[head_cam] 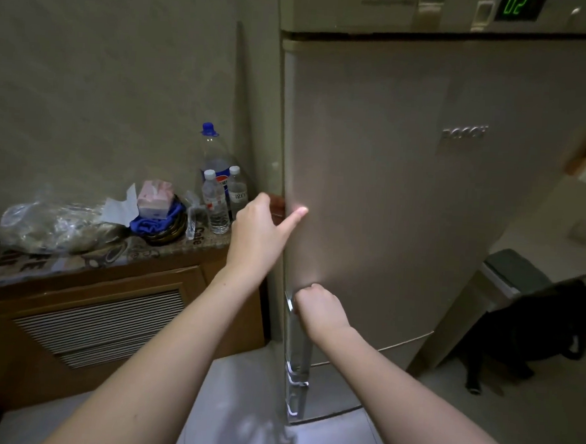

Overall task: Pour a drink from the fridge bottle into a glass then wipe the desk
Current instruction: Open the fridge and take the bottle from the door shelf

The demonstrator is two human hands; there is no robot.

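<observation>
Dim beige walls and a pale tiled floor frame a tall silver fridge (406, 194) that fills the centre and right of the frame, its door closed and a green display reading 02 at the upper right. At the lower centre, the right hand (319, 307) is curled tightly around the top of the fridge's vertical chrome handle (297, 352), which runs down the door's left edge. Just above it, at mid-frame, the left hand (262, 228) rests against the door's left edge, thumb stretched flat on the door face; its other fingers are hidden behind the edge, so whether they hook around it cannot be told.

Left of the fridge stands a wooden cabinet (100, 316) with a slatted front, topped by a patterned cloth. On it, close against the fridge's side, a tall clear bottle with a blue cap (213, 155) stands behind two small water bottles (215, 203) with white caps. Further left lie a pink tissue box (155, 196), a blue cloth (157, 222) bunched over a dark round dish, a loose white tissue and a lumpy clear plastic bag (54, 224).

At the lower right of the frame, a grey-lidded bin (511, 273) sits beside the fridge, with a black bag (535, 326) slumped on the floor next to it.
</observation>
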